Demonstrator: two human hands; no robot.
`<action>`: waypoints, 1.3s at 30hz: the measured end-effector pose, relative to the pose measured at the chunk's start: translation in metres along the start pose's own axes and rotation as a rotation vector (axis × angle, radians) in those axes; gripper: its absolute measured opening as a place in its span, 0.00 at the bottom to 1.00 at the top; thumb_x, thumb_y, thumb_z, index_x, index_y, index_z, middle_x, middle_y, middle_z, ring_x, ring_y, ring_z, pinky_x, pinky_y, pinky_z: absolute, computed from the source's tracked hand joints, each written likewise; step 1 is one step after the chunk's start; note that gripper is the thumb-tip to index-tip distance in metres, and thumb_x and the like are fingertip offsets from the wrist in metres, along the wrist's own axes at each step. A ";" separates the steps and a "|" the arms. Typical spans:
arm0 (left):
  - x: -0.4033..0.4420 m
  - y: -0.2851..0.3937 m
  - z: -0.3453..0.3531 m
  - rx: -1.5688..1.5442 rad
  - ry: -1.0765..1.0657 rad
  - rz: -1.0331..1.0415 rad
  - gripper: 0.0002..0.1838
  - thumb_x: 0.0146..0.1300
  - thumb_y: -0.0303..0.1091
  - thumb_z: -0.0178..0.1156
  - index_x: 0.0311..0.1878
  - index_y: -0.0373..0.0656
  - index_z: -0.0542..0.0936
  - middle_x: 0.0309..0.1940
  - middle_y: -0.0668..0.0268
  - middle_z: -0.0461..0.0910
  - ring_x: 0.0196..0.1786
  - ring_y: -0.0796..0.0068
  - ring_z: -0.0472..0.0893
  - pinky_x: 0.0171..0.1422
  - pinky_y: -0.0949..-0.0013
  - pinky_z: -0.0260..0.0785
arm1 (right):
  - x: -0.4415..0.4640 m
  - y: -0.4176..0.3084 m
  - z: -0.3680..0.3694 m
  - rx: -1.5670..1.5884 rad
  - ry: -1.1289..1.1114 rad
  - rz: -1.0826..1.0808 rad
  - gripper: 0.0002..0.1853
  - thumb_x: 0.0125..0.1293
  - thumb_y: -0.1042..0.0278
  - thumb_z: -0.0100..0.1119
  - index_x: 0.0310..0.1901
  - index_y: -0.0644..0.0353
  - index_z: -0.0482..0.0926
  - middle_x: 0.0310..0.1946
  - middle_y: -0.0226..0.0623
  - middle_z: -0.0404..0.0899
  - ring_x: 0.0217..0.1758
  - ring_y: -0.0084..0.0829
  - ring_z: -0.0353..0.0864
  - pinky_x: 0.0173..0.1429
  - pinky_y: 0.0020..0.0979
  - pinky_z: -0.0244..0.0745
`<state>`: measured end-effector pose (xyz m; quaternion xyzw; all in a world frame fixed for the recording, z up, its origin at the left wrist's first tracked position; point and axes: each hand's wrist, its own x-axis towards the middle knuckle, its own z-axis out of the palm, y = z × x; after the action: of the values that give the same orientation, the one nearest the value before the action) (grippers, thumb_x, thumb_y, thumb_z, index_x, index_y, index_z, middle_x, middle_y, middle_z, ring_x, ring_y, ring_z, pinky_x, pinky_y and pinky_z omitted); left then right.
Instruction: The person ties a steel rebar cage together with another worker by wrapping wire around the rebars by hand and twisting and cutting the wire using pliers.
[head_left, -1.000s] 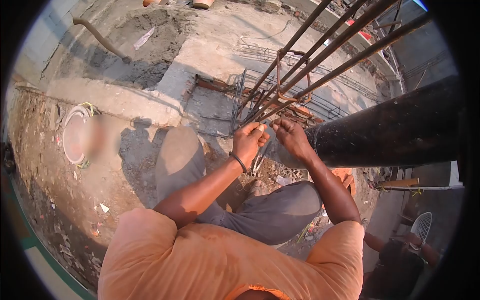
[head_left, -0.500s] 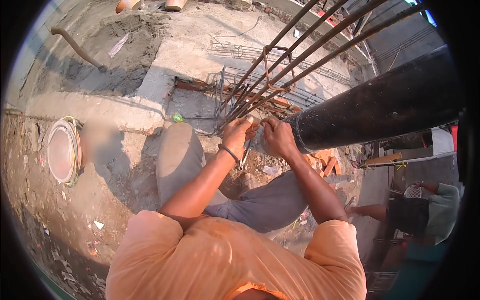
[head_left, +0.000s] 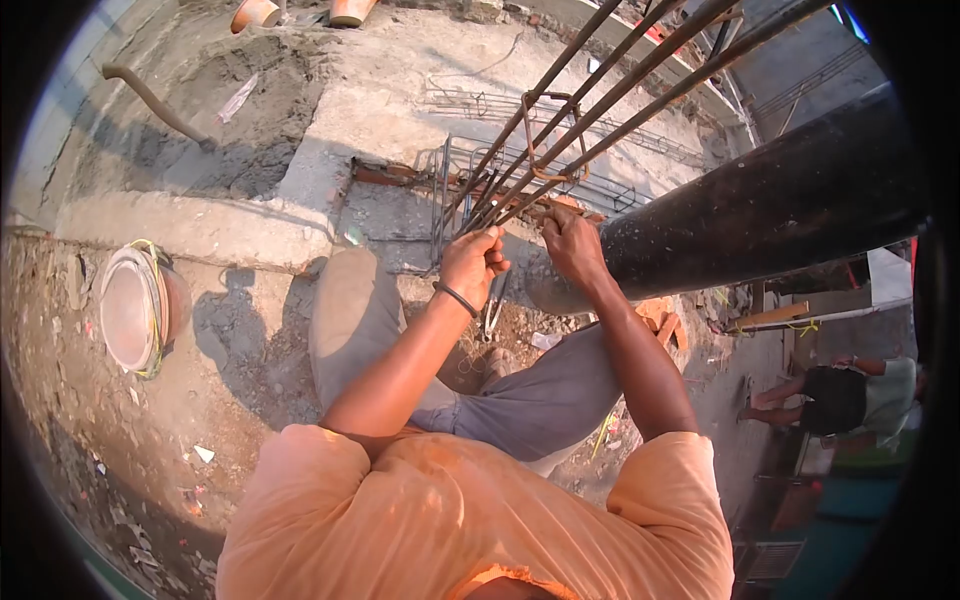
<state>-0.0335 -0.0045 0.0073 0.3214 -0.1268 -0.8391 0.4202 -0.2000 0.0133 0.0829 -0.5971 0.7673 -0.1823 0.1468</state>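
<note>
L hand (head_left: 472, 264) & R hand (head_left: 573, 246) are hanging nr each other, fingers curled in; can't tell how tight or what, if anything, they're gripping. Rebar rods (head_left: 633, 85) are slanting up just past both, stirrup (head_left: 527, 130) is ringing them, blk pipe (head_left: 780, 190) is sitting beside R hand

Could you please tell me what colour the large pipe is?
The large pipe is black; the head view shows it best.
</note>
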 end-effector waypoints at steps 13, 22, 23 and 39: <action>0.006 0.000 -0.014 0.003 -0.087 -0.142 0.10 0.63 0.36 0.64 0.42 0.42 0.80 0.32 0.68 0.80 0.36 0.74 0.79 0.44 0.68 0.74 | -0.074 -0.026 0.028 0.240 -0.042 0.075 0.13 0.66 0.65 0.51 0.42 0.64 0.82 0.35 0.53 0.82 0.43 0.51 0.82 0.48 0.42 0.74; 0.018 -0.021 -0.025 -0.322 -0.298 -0.323 0.13 0.60 0.42 0.67 0.41 0.44 0.80 0.36 0.66 0.82 0.43 0.69 0.82 0.59 0.60 0.75 | -0.098 -0.051 0.070 1.012 0.040 0.317 0.11 0.71 0.68 0.49 0.41 0.63 0.81 0.19 0.16 0.63 0.20 0.11 0.56 0.23 0.19 0.50; 0.017 -0.021 -0.022 -0.324 -0.309 -0.305 0.13 0.59 0.42 0.68 0.41 0.45 0.80 0.35 0.66 0.82 0.42 0.70 0.82 0.61 0.60 0.74 | -0.098 -0.050 0.077 1.031 0.058 0.323 0.11 0.72 0.68 0.48 0.42 0.63 0.80 0.19 0.16 0.63 0.19 0.11 0.55 0.23 0.19 0.50; 0.016 0.000 -0.032 -0.014 -0.316 -0.160 0.13 0.61 0.41 0.67 0.42 0.43 0.80 0.41 0.63 0.83 0.48 0.67 0.82 0.54 0.64 0.75 | -0.090 -0.045 0.068 0.503 0.041 0.328 0.13 0.69 0.64 0.51 0.43 0.64 0.81 0.19 0.28 0.72 0.24 0.21 0.72 0.30 0.30 0.68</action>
<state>-0.0197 -0.0155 -0.0241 0.1916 -0.1594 -0.9108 0.3291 -0.1089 0.0838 0.0438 -0.4066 0.7870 -0.3523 0.3021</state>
